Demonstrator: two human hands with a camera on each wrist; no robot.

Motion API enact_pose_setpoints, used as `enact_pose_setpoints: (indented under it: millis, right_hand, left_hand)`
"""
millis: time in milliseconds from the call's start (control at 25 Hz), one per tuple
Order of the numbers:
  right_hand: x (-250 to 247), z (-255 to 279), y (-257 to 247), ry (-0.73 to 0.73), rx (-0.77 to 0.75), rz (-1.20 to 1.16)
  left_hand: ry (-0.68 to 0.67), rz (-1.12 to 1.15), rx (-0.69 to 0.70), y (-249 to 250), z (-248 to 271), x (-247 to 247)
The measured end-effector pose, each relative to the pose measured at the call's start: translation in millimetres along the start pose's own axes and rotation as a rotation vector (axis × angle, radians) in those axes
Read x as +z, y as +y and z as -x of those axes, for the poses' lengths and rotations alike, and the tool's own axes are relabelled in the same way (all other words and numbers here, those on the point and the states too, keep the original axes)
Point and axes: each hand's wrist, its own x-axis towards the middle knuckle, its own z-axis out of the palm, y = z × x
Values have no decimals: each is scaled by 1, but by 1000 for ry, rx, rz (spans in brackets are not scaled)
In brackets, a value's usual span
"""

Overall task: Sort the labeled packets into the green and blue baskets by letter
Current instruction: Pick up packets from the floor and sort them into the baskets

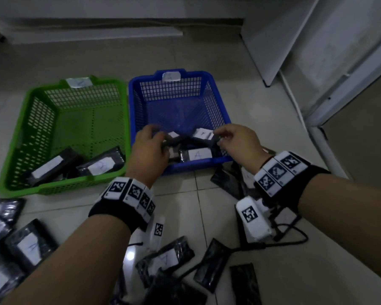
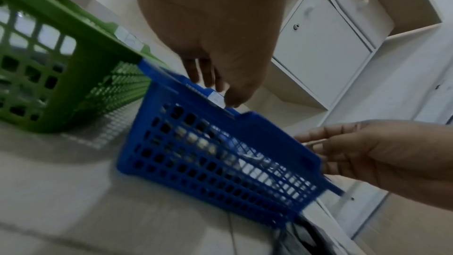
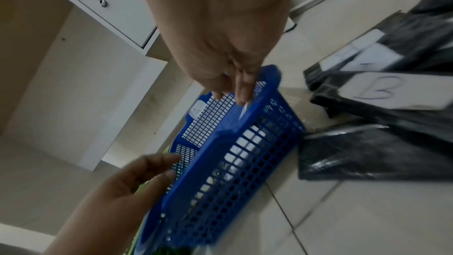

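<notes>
together, both hands are held over the blue basket [image 1: 216, 93]: left hand [image 1: 149, 144] fingers curled loosely, right hand [image 1: 238, 139] pinching a packet [image 1: 204, 134].

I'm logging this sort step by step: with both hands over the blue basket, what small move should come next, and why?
Probably draw both hands back toward the loose packets on the floor. The left hand and right hand hover over the blue basket, where an A packet already lies, and neither plainly holds one.

black packets [image 1: 197, 154] in blue basket [image 1: 216, 93]
</notes>
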Motion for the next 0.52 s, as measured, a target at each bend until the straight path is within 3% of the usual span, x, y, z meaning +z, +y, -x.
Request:
enact_pose_setpoints:
  millis: [80,160,320,360,440,520]
  right_hand:
    - [-13,34,10,155,-48,-26]
    - [-21,68,35,200,-69,-15]
    - [-25,123,97,3,41,62]
    - [-27,134,104,-73,95,109]
    - [-26,149,109,-205,147,243]
    - [-21,157,106,-287,126,329]
  left_hand:
    - [-7,91,180,27,13,9]
    - [-34,58,374,52,27,21]
    - [-12,-89,631,76,41,50]
    - [-77,-115,694,82,43,60]
    - [-333,-119,664,92,45,78]
    - [-574,-134,446,97,49,92]
